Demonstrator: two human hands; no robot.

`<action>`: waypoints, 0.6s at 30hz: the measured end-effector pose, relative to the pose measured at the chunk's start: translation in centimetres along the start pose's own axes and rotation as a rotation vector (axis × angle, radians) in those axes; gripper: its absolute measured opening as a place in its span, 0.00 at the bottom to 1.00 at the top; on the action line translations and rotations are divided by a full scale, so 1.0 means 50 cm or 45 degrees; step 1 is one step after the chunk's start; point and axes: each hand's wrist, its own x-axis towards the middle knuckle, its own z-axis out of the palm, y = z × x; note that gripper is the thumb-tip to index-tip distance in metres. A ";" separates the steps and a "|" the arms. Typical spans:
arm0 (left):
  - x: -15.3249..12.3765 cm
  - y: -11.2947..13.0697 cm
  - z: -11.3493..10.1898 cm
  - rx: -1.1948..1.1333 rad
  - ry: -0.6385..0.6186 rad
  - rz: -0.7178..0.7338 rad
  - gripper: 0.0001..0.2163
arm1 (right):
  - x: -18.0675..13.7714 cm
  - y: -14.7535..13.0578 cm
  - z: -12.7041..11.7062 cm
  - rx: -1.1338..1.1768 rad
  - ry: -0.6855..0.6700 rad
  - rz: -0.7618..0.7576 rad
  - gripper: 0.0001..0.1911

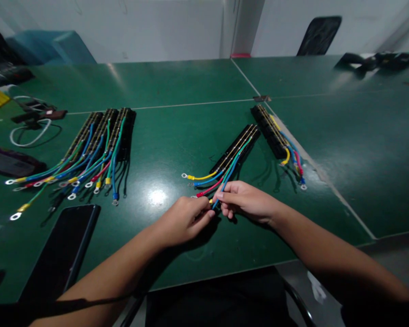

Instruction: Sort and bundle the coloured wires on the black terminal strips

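Note:
A black terminal strip (239,146) lies at an angle on the green table (177,91), with yellow, blue, red and green wires (204,177) trailing from it toward me. My left hand (186,219) is closed, pinching the wire ends near the red one. My right hand (243,200) is also closed, its fingertips on the blue and green wire ends. The two hands almost touch.
A second wired strip (271,131) lies to the right. Several finished strips with coloured wires (98,141) sit at the left. A dark phone (59,252) lies at the near left edge. A white cable (30,131) and clutter are at far left.

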 end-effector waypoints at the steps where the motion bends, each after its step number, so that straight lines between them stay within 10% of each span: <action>1: 0.000 0.000 -0.001 0.002 -0.009 0.005 0.09 | 0.000 0.001 0.000 -0.001 0.000 0.003 0.07; 18: 0.001 -0.004 -0.001 -0.008 -0.031 -0.014 0.09 | 0.003 0.003 -0.001 -0.054 -0.007 -0.023 0.08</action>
